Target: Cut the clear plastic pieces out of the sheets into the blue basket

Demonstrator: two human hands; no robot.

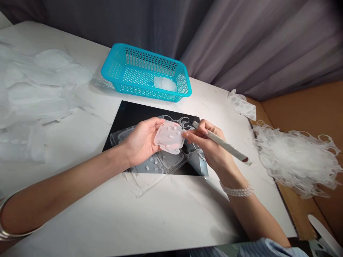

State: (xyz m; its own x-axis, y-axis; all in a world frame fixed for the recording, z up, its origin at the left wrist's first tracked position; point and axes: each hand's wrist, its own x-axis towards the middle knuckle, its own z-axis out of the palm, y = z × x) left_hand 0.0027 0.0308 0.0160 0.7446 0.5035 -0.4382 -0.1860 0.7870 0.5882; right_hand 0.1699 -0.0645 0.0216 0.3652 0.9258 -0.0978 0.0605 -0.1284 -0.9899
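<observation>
My left hand holds a small translucent white plastic piece with a wavy outline and several raised nubs. My right hand grips a slim pale-handled tool, its dark tip pointing away to the upper left. The right fingertips touch the right edge of the plastic piece. Beneath both hands, a clear moulded plastic sheet with cut-like outlines lies partly over a black mat. My hands and the piece hide the middle of that sheet.
Behind the mat stands a turquoise basket with some white translucent pieces inside. Translucent sheets spread over the table's left. To the right are a heap of plastic scraps, a cardboard box and another scrap. A curtain hangs behind.
</observation>
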